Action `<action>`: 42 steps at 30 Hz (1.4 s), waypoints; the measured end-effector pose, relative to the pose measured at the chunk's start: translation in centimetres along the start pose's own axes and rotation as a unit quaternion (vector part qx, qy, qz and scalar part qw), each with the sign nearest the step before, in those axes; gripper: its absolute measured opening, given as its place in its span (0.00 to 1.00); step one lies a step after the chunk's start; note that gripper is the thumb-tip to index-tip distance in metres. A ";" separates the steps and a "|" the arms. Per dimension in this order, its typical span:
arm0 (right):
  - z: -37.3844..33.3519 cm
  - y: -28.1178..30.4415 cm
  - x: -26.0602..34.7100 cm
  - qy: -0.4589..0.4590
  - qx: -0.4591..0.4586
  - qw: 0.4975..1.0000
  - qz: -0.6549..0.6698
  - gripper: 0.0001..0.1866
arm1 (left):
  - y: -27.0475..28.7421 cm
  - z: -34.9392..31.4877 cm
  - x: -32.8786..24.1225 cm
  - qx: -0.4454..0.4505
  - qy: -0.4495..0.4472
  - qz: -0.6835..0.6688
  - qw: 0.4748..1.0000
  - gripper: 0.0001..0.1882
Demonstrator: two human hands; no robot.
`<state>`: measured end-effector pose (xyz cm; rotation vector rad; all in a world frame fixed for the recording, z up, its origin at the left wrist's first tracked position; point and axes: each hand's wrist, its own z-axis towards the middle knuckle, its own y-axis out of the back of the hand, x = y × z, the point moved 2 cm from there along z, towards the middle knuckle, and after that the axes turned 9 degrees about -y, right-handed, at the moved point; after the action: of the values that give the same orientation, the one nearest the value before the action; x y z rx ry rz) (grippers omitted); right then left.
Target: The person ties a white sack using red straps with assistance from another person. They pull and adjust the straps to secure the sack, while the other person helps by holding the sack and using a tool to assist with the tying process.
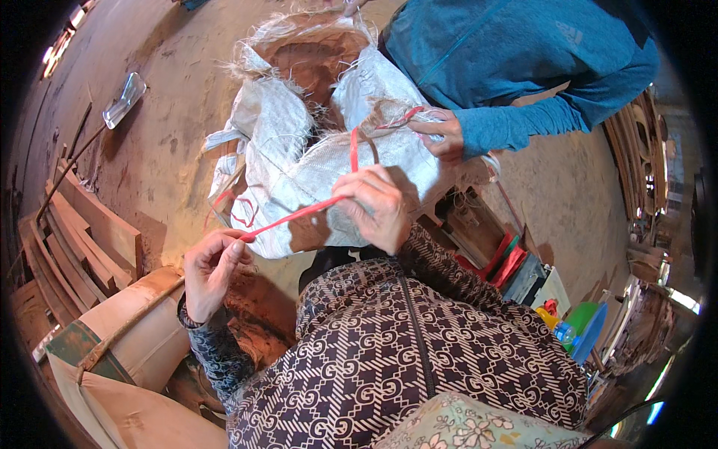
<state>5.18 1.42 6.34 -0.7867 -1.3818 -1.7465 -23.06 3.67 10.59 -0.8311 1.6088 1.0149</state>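
A red plastic string (pixel 295 215) runs taut between my two hands, in front of a large white woven sack (pixel 273 168). Its left end is pinched by my left hand (pixel 212 269), thumb against fingers. My right hand (pixel 376 207) grips it farther along, and the string goes on upward to the sack's rim. The sack gapes at the top, with frayed edges and reddish-brown powder (pixel 310 67) inside. Across from me, a co-worker's hand (pixel 441 135) holds the rim near the string's far part. Loose red loops hang at the sack's left side.
Stacked wooden boards (pixel 93 232) lie at the left, near a long-handled shovel (pixel 123 101). Pale sacks (pixel 134 329) stand at lower left. A co-worker in a blue jacket (pixel 486 56) leans in from the far right. Blue and green plastic basins (pixel 587 329) sit at the right.
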 end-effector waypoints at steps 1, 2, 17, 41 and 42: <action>0.4 0.4 -0.2 0.005 -0.011 1.000 -0.022 0.05 | 0.6 -0.4 1.8 -0.016 0.023 0.040 0.999 0.16; 0.8 0.6 -0.4 0.014 -0.020 0.999 -0.029 0.04 | 1.7 -0.7 4.1 0.016 0.038 0.084 0.996 0.14; 2.3 4.2 0.6 0.055 -0.093 0.993 0.056 0.02 | 3.6 2.5 9.3 -0.041 -0.024 0.511 0.858 0.14; 8.3 11.0 -1.3 0.044 -0.171 0.958 -0.226 0.08 | -9.5 17.5 8.9 -0.018 0.028 -0.578 0.815 0.19; 9.5 10.8 -2.4 0.026 -0.127 0.958 -0.255 0.09 | -9.6 18.3 11.3 0.011 0.057 -0.587 0.807 0.20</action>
<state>15.78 9.73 11.92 -0.5336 -1.4263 -2.3623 -10.22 16.08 -4.71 -1.5817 0.8507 0.0327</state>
